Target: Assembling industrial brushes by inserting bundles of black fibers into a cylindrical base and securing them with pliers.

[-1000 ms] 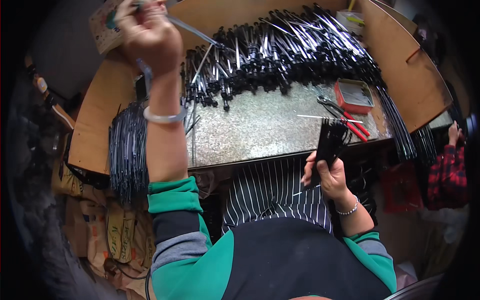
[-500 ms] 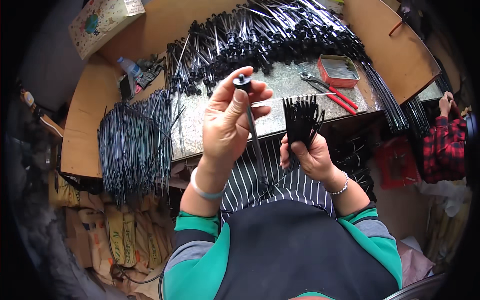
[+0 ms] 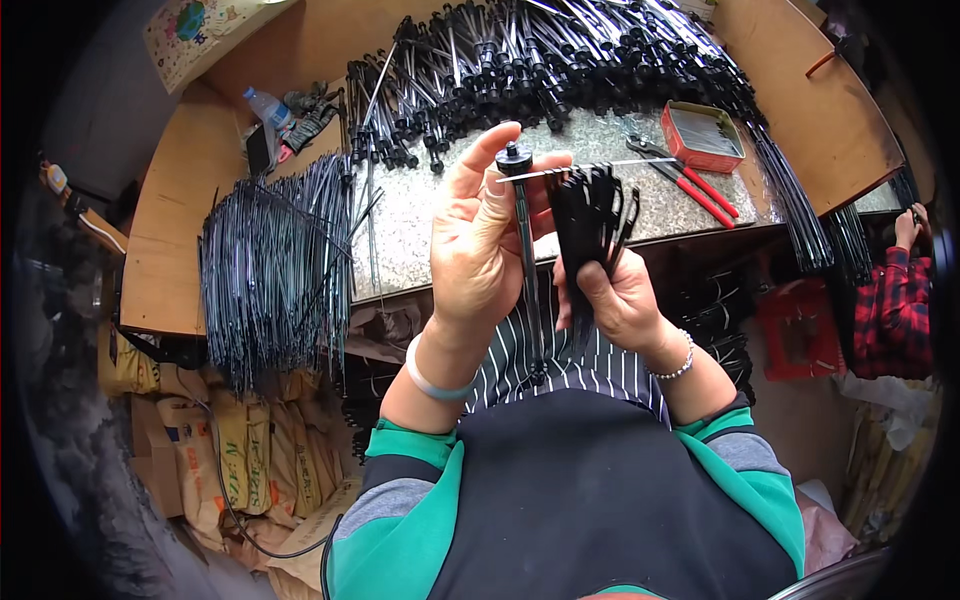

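Upright in my left hand [image 3: 468, 250] is a thin black rod [image 3: 529, 262] with a round black cap on top, pinched just below the cap. The fingers of my right hand [image 3: 622, 302] wrap round a bundle of flat black rubber-like strips [image 3: 585, 215]. A thin metal needle [image 3: 640, 161] passes through the upper ends of the strips, and its left tip lies across the rod just under the cap. Whether the tip touches or pierces the rod I cannot tell. Both hands are raised in front of the table's near edge.
Many black-capped metal rods [image 3: 480, 80] are heaped along the back of the table. Long dark rods [image 3: 275, 270] hang over its left edge. Red-handled pliers [image 3: 705, 195] lie beside a red tin [image 3: 705, 140]. At the far right, another person's red checked sleeve [image 3: 895, 310] shows.
The needle and strips have come left and up against the rod, where before the needle's tip was further below the cap. In the picture, my left hand and the table have shifted slightly right.
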`<move>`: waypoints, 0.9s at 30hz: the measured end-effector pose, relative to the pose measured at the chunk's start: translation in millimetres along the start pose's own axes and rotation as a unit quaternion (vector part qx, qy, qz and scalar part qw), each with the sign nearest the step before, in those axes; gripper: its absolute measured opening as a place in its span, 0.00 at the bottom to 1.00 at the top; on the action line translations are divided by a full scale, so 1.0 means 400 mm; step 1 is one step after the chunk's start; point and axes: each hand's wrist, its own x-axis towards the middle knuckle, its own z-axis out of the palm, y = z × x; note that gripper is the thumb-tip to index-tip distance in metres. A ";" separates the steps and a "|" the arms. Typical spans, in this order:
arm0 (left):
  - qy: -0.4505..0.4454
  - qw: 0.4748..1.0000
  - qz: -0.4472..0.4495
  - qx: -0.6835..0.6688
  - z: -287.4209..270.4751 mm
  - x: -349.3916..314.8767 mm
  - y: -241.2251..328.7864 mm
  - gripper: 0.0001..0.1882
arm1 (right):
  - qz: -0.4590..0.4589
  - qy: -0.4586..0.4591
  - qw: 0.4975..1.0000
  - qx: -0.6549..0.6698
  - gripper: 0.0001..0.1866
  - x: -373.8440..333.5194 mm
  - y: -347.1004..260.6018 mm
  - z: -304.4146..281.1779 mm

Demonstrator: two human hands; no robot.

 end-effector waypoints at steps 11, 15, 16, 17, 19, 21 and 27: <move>0.015 0.997 0.067 0.034 0.004 -0.005 -0.055 0.19 | 0.003 0.013 1.000 0.001 0.20 0.016 -0.002 0.003; 0.043 0.994 0.091 0.050 0.004 -0.006 -0.079 0.17 | -0.002 0.044 0.998 -0.036 0.19 0.013 0.013 0.002; 0.052 0.992 0.101 0.061 0.008 -0.005 -0.083 0.16 | -0.013 0.063 0.995 -0.073 0.18 0.013 0.017 0.006; 0.082 0.990 0.104 0.056 0.013 -0.002 -0.088 0.16 | -0.023 0.081 0.990 -0.110 0.18 0.013 0.022 0.008; 0.077 0.989 0.100 0.070 0.026 -0.005 -0.093 0.16 | -0.107 0.093 0.968 -0.207 0.19 0.025 0.043 -0.004; 0.068 0.988 0.095 0.097 0.033 -0.009 -0.100 0.16 | -0.186 0.131 0.938 -0.261 0.19 0.027 0.059 -0.009; 0.062 0.978 0.090 0.178 0.027 -0.012 -0.107 0.18 | -0.156 0.155 0.952 -0.214 0.20 0.022 0.064 0.000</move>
